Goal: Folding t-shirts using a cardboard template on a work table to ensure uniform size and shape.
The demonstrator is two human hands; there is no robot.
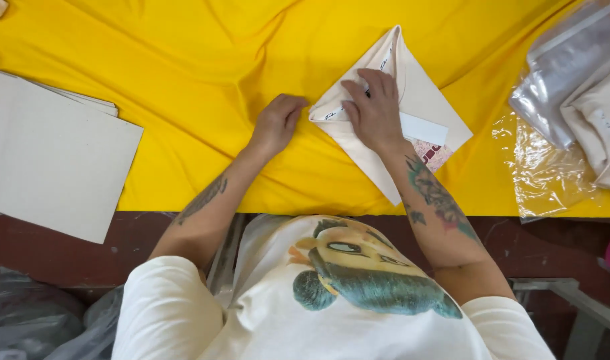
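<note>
Right hand [374,107] flat, fingers spread on folded cream garment [425,93]; left hand [277,123] curled, pinching its corner; yellow cloth [198,67] covers bench.

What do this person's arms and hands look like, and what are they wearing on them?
Both hands, left hand and right hand, are bare: no gloves, rings or watch visible. The forearms are bare and tattooed: a dark design on the left, a larger coloured one on the right. Short cream sleeves end above the elbows.
</note>
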